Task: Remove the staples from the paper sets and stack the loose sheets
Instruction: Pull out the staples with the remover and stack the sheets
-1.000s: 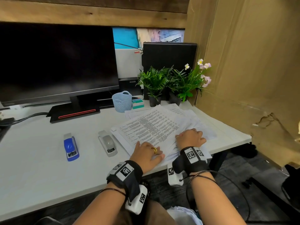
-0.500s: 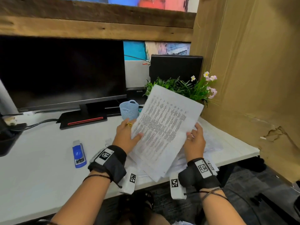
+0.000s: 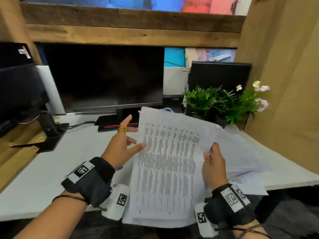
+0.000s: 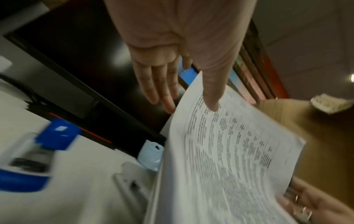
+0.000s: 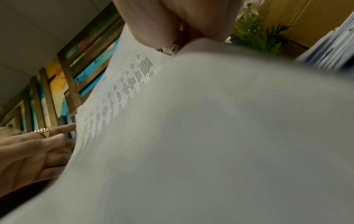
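Note:
A printed paper set [image 3: 169, 166] is held up off the white desk [image 3: 48, 173], tilted toward me. My right hand [image 3: 214, 163] grips its right edge, thumb on the printed face. My left hand [image 3: 124, 144] is at the left edge with fingers straight and spread; its thumb [image 4: 212, 104] rests on the printed face, and the other fingers [image 5: 65, 136] touch the edge. A loose pile of sheets [image 3: 241, 152] lies on the desk behind my right hand. No staple can be made out on the held set.
A blue stapler [image 4: 44, 148] and a grey stapler [image 4: 132, 183] lie on the desk left of the papers, beside a pale blue basket [image 4: 151, 154]. At the back stand a dark monitor [image 3: 103, 76] and potted plants [image 3: 215, 102]. A cardboard wall [image 3: 284, 83] closes the right side.
Both hands lifted the paper set off the pile and raised it toward me. My left hand's fingers have since straightened and spread at the left edge.

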